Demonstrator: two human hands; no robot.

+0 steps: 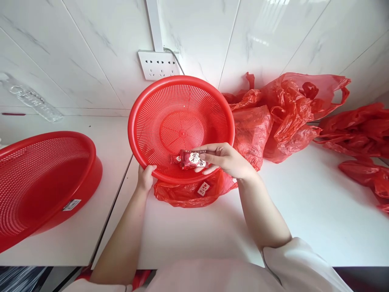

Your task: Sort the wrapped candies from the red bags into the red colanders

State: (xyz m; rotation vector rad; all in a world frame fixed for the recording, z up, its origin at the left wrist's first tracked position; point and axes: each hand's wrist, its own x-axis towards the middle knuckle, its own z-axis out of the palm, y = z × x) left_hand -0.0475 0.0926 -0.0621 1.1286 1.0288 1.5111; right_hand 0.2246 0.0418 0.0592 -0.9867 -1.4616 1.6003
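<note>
A round red plastic colander [182, 97] is tilted toward me, and my left hand [146, 177] grips its near-left rim. Over the near-right part of its bowl, my right hand [223, 159] is closed on wrapped candies [191, 158] in dark red wrappers with white labels; how many is hard to make out. Part of one wrapper lies against the colander's inner wall, left of my fingers. Beneath the near rim, a red plastic bag [179, 194] lies on the table, with a white printed label [203, 189] showing on it or through it.
Filled red plastic bags [252, 125] stand along the wall at the right, with more red bags [361, 129] farther right. Another red colander [57, 142] sits at the left. A clear plastic bottle [33, 99] leans near the wall, and a socket panel [158, 65] is behind the colander.
</note>
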